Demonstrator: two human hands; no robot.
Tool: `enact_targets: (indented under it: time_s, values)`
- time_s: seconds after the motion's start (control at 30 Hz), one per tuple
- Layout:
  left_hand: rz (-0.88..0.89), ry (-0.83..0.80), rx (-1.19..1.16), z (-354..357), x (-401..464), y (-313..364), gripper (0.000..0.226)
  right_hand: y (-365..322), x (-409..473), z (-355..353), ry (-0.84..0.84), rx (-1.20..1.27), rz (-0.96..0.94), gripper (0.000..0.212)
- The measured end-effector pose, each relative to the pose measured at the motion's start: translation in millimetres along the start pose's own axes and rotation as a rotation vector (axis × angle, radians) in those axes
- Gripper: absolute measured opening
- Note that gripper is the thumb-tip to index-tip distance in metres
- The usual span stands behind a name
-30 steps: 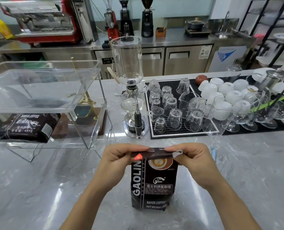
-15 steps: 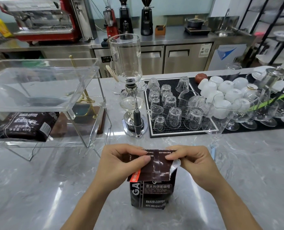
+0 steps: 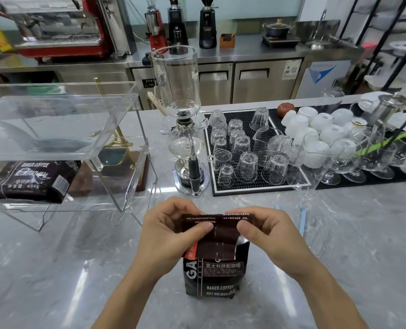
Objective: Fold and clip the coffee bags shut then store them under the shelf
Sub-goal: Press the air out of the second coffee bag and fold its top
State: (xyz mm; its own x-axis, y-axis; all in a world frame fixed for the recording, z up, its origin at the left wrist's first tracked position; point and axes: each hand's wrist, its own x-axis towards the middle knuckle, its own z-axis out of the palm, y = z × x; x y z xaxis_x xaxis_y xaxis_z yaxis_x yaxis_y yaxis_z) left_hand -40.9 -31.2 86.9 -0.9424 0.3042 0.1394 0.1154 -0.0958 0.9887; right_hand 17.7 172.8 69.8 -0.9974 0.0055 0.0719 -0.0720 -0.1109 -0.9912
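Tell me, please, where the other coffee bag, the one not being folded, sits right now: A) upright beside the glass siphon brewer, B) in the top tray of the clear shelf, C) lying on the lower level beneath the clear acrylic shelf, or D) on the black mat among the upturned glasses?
C: the second coffee bag lies flat under the clear acrylic shelf, at the left of the counter.

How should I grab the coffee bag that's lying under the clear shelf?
Probably by its near end. The second coffee bag lies flat under the clear shelf, so a hand cannot come from above. Reach in low from the open front side and pinch that end, fingers over, thumb under.
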Motion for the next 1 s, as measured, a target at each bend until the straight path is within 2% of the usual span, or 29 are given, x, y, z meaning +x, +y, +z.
enact_targets:
  time_s: [0.13,0.3,0.47,0.67,0.77,1.0]
  values:
    - [-0.045,-0.022,-0.049,-2,-1,-1,0.031,-2,1,3,0.021,-0.016,0.005,0.015]
    - [-0.078,-0.022,0.039,-1,-5,-5,0.02,0,1,9,0.123,-0.049,-0.031,0.014]
    - [-0.093,0.01,-0.003,1,-8,-9,0.007,1,0,12,0.129,-0.05,-0.048,0.011]
    - [-0.062,0.021,0.012,5,-7,-10,0.017,1,0,20,0.129,0.017,-0.059,0.017]
    - [-0.061,0.015,0.026,5,-8,-11,0.01,7,2,29,0.198,0.043,-0.092,0.018]
    - [-0.01,0.085,-0.006,15,-13,-14,0.011,17,4,38,0.294,0.044,-0.213,0.004]
